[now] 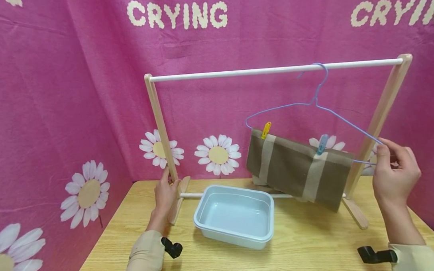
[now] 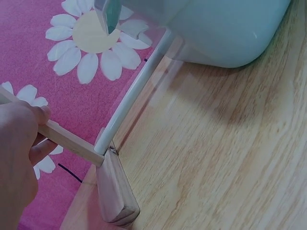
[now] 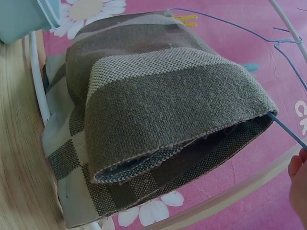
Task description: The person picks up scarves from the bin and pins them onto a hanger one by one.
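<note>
At the left side of a wooden drying rack, my left hand (image 1: 166,194) grips the lower part of the upright (image 2: 72,144), its fingers wrapped round the wood. My right hand (image 1: 397,169) pinches the right end of a thin blue wire hanger (image 1: 315,101), whose hook goes over the white top rod (image 1: 233,73). Folded over the hanger's lower bar is a brown cloth (image 1: 291,164) with pale stripes; in the right wrist view its open fold shows the wire coming out. A yellow clothespin (image 1: 266,130) and a blue clothespin (image 1: 322,144) clip its upper edge.
A light blue plastic basin (image 1: 233,236) stands on the wooden table (image 1: 306,254), in front of the rack's lower rod (image 1: 191,195). The rack's right upright (image 1: 379,105) rises behind my right hand. A pink flowered curtain (image 1: 203,111) closes off the back and sides.
</note>
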Tool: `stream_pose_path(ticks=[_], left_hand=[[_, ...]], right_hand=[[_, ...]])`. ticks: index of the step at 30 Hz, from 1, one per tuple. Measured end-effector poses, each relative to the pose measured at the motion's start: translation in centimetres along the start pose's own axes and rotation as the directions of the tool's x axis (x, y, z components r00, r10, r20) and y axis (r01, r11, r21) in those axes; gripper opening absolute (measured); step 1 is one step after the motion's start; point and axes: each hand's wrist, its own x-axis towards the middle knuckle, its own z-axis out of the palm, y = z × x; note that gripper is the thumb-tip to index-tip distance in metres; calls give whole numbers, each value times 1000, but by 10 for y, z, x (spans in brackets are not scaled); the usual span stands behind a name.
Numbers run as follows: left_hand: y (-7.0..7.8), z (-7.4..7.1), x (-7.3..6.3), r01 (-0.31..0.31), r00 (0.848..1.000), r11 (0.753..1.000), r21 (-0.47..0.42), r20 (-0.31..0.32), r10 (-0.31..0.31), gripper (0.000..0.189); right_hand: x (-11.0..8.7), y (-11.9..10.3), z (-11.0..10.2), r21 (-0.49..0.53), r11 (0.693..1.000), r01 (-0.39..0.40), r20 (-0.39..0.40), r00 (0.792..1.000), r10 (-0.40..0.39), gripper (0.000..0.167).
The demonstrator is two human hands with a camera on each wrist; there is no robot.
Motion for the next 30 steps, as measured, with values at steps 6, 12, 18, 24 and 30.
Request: stream_pose_path(ticks=[6,12,18,24,30], left_hand=[[0,0,1,-8,1000,1000,7,-1,8,59],[-1,1,1,-15,1000,1000,8,0,15,56],[-1,0,-1,2,1000,1000,-19,20,-2,55],[-1,-1,-1,10,999,1000,-13,31,-10,51],[-1,0,0,-7,1000,1000,2,16,7,51]], right_hand=[[0,7,-3,-37,999,-26,18,999,27,24],[-3,19,-6,-36,999,-39,46,998,40,31],[-6,22,-8,-52,998,-32,63,997,35,36],[-8,2,-9,-23,999,24,44,999,-23,34],[-9,-20,-12,-44,992,117,-7,993,-118,32]])
